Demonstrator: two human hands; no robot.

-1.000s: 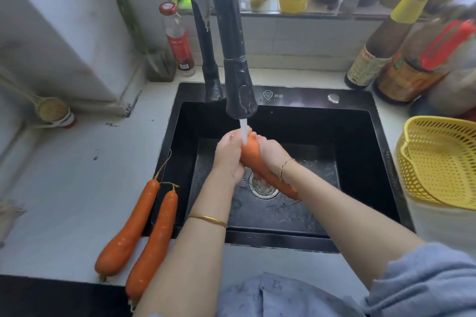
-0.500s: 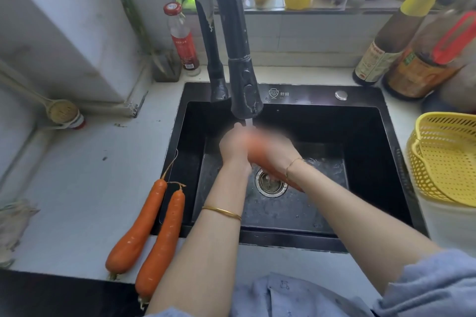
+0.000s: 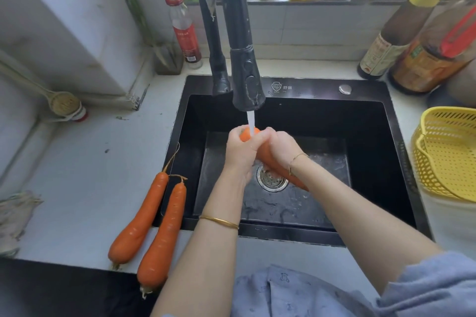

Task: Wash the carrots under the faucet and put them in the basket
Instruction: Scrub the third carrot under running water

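A long orange carrot [image 3: 266,158] is held slanting above the drain of the black rectangular sink [image 3: 368,121], its upper end pointing to twelve o'clock under the thin stream of water [image 3: 250,118] from the black pull-down faucet [image 3: 247,85]. The left hand [image 3: 239,149] and the right hand [image 3: 282,148] both curl their fingers round its upper half, touching each other. Two more orange carrots [image 3: 140,216] lie side by side on the white counter [image 3: 85,183] at the sink's eight o'clock, and the yellow perforated plastic basket [image 3: 448,157] stands at its three o'clock.
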